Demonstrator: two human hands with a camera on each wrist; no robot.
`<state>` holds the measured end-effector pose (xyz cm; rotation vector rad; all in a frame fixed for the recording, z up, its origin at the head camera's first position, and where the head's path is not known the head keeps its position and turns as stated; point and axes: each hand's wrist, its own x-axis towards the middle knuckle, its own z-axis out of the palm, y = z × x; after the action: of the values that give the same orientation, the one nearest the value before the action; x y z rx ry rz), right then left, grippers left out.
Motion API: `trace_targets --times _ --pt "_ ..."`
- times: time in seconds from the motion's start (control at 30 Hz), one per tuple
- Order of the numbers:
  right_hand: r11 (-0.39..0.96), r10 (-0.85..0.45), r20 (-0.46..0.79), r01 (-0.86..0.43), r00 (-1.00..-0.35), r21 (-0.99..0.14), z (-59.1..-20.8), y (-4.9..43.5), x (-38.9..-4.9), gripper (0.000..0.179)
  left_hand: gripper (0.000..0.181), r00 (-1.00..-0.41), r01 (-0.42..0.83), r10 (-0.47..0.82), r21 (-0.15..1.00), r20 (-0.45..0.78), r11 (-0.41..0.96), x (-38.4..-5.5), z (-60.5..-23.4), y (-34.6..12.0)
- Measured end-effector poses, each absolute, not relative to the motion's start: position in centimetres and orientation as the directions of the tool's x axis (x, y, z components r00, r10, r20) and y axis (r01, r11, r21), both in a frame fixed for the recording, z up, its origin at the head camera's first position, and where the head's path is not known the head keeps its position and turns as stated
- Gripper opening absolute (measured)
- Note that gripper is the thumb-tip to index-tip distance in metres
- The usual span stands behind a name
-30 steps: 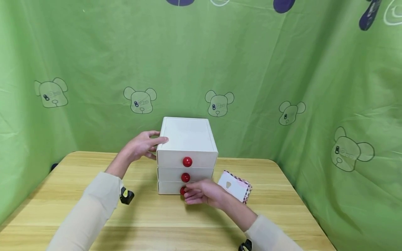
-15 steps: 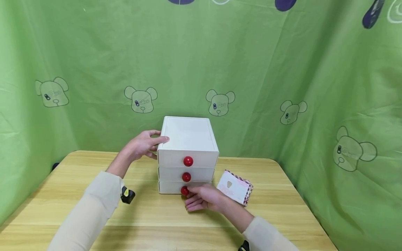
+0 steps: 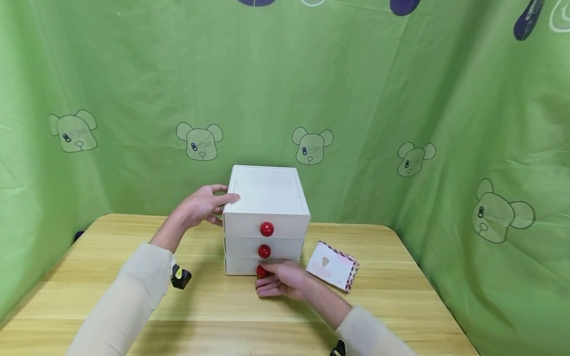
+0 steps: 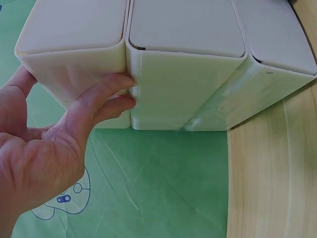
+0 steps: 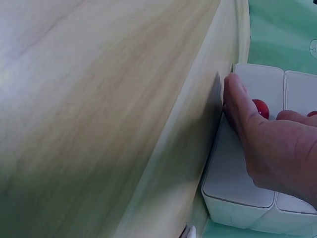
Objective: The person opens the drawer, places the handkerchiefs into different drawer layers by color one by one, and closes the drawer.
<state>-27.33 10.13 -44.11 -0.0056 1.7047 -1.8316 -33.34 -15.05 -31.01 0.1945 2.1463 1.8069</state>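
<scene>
A white three-drawer cabinet [image 3: 268, 190] stands on the table, every drawer pushed in. Each drawer front carries a round red knob. My left hand [image 3: 201, 205] holds the cabinet's upper left edge, thumb over the top. In the left wrist view its bent fingertips [image 4: 119, 102] press on the side wall near a seam between drawers. Low at the front, my right hand [image 3: 287, 281] has its thumb over the bottom knob [image 3: 261, 271] and its other fingers beneath. From the right wrist, that red knob [image 5: 261, 109] shows between thumb and fingers.
To the cabinet's right lies a folded white cloth [image 3: 331, 267] with pink marks and a red checked edge. The wooden table [image 3: 213, 321] is ringed by a green curtain [image 3: 249, 89] printed with bear heads.
My right hand dropped slightly, its fingers spreading below the bottom knob, then shifted left so the thumb lies over the knob. The left hand and the cabinet stay in place.
</scene>
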Motion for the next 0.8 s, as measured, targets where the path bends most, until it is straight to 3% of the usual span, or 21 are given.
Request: trace_targets --times 0.8 --pt "0.011 -0.405 -0.376 0.407 -0.833 -0.913 -45.00 9.81 -27.56 0.035 0.081 -0.941 -0.075 0.307 0.974 -0.140 0.214 -33.45 -31.15 -15.03"
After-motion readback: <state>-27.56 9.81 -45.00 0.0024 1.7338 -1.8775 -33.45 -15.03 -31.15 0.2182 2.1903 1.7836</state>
